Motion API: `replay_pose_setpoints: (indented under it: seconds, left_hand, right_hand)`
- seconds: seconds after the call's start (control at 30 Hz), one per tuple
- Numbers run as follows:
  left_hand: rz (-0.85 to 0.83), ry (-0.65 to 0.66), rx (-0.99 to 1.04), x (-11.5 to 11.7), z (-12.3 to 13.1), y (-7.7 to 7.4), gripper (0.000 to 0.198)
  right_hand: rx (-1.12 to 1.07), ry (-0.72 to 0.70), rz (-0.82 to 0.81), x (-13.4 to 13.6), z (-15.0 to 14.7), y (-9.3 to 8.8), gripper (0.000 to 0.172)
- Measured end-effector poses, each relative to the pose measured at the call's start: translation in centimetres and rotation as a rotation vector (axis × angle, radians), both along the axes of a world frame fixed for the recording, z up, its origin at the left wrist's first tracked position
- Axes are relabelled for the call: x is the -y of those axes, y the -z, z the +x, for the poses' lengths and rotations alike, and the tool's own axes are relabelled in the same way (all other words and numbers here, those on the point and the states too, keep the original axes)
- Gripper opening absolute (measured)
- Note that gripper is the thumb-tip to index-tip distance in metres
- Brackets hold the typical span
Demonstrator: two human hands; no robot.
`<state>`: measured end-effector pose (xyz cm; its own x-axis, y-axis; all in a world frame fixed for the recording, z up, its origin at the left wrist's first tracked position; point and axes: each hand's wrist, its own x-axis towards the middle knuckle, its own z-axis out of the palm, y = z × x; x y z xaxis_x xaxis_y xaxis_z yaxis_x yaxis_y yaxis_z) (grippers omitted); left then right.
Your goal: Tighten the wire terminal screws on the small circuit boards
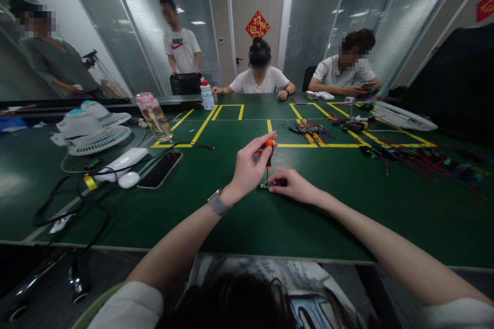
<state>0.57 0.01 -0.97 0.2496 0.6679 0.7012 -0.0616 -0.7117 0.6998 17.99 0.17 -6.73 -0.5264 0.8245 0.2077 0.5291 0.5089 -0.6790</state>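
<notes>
My left hand (251,164) is closed around the orange and black handle of a screwdriver (269,158). The screwdriver stands upright, and its thin shaft points down at a small green circuit board (263,186) on the table. Low on the tabletop, my right hand (294,185) pinches the board from the right side, with the thumb and fingers at its edge. Dark and purplish wires show between those fingers. The screwdriver's tip meets the board area, but whether it sits in a screw is too small to tell.
On the green table (239,231), a phone (160,170), a power strip (122,163), cables and white fans (92,131) lie left. Bottles (154,115) stand behind. Wired boards (311,131) and a larger wire heap (428,159) lie right. Several people are across the table.
</notes>
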Motion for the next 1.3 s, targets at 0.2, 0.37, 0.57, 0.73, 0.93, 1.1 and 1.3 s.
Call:
replay_pose_setpoints:
  seconds: [0.2,0.37,0.57,0.73,0.93,1.1,1.3]
  left_hand:
    - [0.134,-0.221,-0.043,0.12,-0.21,-0.34,0.021]
    - [0.073,-0.149,-0.041,0.01,-0.30,-0.18,0.030]
    - [-0.029,-0.081,0.052,0.00,0.14,0.05,0.030]
    - [0.120,-0.284,-0.005,0.16,-0.12,-0.20,0.020]
    - [0.066,-0.148,-0.027,0.00,-0.31,0.01,0.033]
    - [-0.059,-0.072,0.057,0.01,0.02,0.17,0.034]
    - [0.132,-0.280,-0.038,0.31,-0.18,-0.45,0.018]
  right_hand:
    - [-0.002,0.000,-0.012,0.03,-0.03,-0.05,0.016]
    - [-0.005,-0.004,-0.008,0.00,-0.01,-0.05,0.017]
    - [0.012,0.006,0.002,-0.06,-0.02,0.07,0.019]
    - [-0.006,-0.004,-0.003,-0.06,-0.03,0.09,0.017]
    - [0.000,0.002,0.002,-0.02,-0.02,0.03,0.018]
    - [0.003,0.003,0.006,0.02,0.01,-0.04,0.018]
    - [0.011,0.006,0.009,0.05,-0.05,-0.10,0.018]
